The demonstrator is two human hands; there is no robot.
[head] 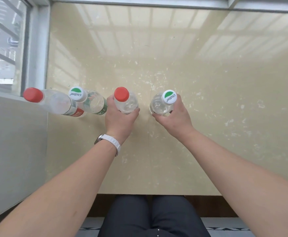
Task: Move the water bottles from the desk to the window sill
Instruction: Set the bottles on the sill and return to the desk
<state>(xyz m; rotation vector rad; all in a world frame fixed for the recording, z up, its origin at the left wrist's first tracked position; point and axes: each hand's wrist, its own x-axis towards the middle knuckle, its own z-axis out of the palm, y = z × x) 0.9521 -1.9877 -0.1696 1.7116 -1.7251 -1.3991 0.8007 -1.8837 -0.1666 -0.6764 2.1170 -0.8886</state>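
Several clear water bottles stand in a row on the beige window sill. My left hand is wrapped around a red-capped bottle. My right hand grips a bottle with a white and green cap. Both held bottles are upright, their bases hidden by my hands. To the left stand two free bottles: one with a white and green cap and green label, and one with a red cap and red label at the sill's left edge.
A window frame runs along the left, with glass and outside bars beyond it. Another frame lines the far edge. A grey wall sits at lower left. My dark trousers are below the sill's front edge.
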